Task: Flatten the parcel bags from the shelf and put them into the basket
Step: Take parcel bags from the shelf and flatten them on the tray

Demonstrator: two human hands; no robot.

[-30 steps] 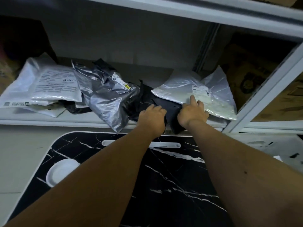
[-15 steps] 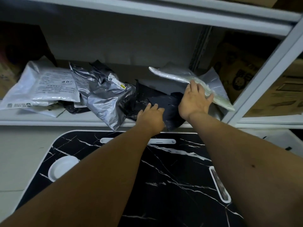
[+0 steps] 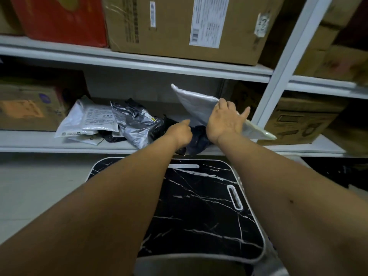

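Gripping one edge of a flat silver-white plastic parcel bag [image 3: 196,105], the right hand [image 3: 224,121] holds it tilted up off the white metal shelf [image 3: 39,141]. The left hand [image 3: 180,132], fingers curled, seems to pinch the crumpled black parcel bag [image 3: 199,139] beneath, though I cannot tell for sure. This looks like the picking-up step; next the bag needs smoothing flat, then lowering into the black marble-patterned basket [image 3: 199,206] below. Half a second earlier the bag was only partly raised; now it stands steeper.
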